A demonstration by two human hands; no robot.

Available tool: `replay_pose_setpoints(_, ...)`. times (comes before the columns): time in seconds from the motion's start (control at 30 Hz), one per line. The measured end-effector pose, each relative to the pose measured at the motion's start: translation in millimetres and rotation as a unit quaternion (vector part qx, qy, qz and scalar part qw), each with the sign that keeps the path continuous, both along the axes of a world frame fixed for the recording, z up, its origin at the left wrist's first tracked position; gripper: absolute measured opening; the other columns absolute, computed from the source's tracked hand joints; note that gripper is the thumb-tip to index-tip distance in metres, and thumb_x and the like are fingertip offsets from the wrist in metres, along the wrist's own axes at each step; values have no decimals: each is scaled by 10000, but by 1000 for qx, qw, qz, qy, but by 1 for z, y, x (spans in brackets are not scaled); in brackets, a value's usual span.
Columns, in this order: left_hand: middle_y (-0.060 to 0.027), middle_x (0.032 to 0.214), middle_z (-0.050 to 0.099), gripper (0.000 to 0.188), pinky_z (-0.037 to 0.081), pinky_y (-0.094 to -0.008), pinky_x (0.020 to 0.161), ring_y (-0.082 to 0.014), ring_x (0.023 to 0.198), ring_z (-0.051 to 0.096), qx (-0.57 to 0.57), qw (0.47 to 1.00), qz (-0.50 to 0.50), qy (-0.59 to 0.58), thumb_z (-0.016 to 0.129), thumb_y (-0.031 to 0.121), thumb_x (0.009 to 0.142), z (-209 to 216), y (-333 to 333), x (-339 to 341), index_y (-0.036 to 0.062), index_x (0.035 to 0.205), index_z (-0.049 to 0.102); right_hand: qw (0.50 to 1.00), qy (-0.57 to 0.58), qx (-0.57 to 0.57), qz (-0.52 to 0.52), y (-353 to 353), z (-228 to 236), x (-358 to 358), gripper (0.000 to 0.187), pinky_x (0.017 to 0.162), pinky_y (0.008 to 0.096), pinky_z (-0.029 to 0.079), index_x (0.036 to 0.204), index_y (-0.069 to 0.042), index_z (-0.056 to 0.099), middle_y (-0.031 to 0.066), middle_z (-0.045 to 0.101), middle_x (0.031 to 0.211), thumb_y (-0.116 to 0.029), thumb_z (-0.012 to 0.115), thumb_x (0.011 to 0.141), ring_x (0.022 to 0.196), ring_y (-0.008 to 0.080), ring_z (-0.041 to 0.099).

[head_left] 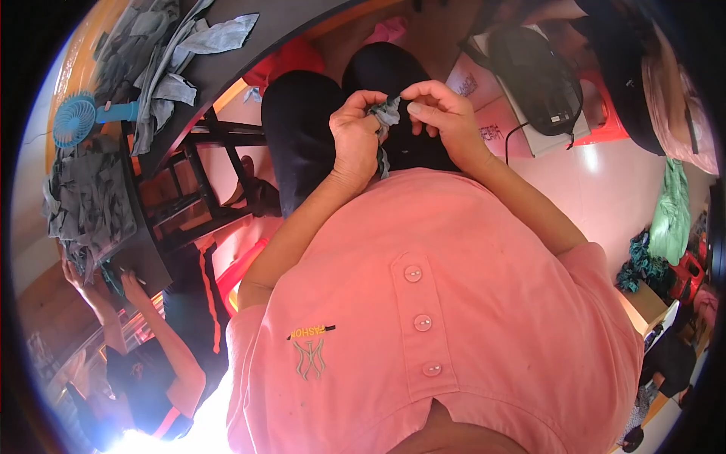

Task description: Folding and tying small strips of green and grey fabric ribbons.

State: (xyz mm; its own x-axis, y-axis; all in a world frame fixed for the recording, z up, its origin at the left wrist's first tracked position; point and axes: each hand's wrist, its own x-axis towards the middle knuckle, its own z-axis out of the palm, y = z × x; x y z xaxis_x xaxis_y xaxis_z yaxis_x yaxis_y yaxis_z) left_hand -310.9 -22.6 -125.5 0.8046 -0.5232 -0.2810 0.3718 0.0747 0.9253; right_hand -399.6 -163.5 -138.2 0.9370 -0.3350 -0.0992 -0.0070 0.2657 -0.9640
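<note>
Above my dark-trousered lap, a small crumpled piece of grey-green cloth (386, 115) is pinched in my left hand (354, 133). Its lower end hangs down toward my pink shirt (355, 219). My right hand (448, 119) is at the cloth's upper right edge, thumb and forefinger drawn close together. Whatever lies between those two fingertips is too small to make out. The other fingers of my right hand are curled.
On the dark table (249, 41) at the left lie grey cloth pieces (215, 36) and a blue fan (74, 119). A co-worker's hands (91, 287) work at a cloth pile (91, 200). At right, a black bag (535, 79) rests on boxes; green cloth (670, 216) hangs farther off.
</note>
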Motion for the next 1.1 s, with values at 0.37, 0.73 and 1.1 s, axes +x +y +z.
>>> replay_pose_setpoints(0.37,9,761,610,191,355,-201,504,-42,586,480,42,997,-58,-41,540,-18,809,1,0,-2,27,961,647,1000,-10,-4,23,-7,-8,6,101,553,207,376,906,-48,632,-12,611,768,-143,629,872,654,73,547)
replay_pose_setpoints(0.73,19,734,586,186,332,-202,495,-42,582,465,50,989,-98,-102,550,-39,776,1,3,4,-2,876,702,935,-121,-333,33,-22,-7,9,132,609,252,389,839,-26,572,21,533,767,-56,689,785,670,101,484)
replay_pose_setpoints(1.1,-36,664,586,234,293,-234,441,-76,494,432,87,995,-54,9,496,-74,719,-10,-6,6,-42,870,672,941,24,-313,125,-54,-5,43,212,586,231,392,842,-40,575,-19,535,669,-64,734,705,633,58,495)
